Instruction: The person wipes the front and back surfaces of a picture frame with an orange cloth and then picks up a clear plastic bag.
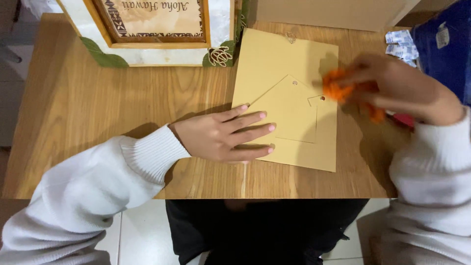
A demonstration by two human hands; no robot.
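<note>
Hands first, head view only. Left hand (225, 135) is laid flat, fingers spread and nothing grasped, pressing on the left edge of a tan envelope (274, 64). Right hand (397, 88) is blurred at 2 o'clock from the envelope's middle; its fingers are closed around an orange fluffy tuft (336, 88), probably yarn, though the blur keeps the material from being told for sure.

Envelope is seen lying on the wooden table (98, 98), near the centre, long side running away from the body. A smaller house-shaped tan card (289, 113) rests on it, its peak toward 12 o'clock, with a small hole near the peak. A second hole is noted just right of it, close beside the tuft.

At 11 o'clock from the envelope a framed picture (157, 29) with leaf trim is stood, touching the envelope's top left corner. At 1 o'clock, small white packets (402, 44) are seen beside blue fabric (446, 44). A red item is half hidden under the right wrist; its kind cannot be told.

Judgement on handling: the card should be kept pinned by the flat left palm so it is not dragged; the tuft is best brought in slowly and held by its tip, since loose fibres snag easily at a small hole.
</note>
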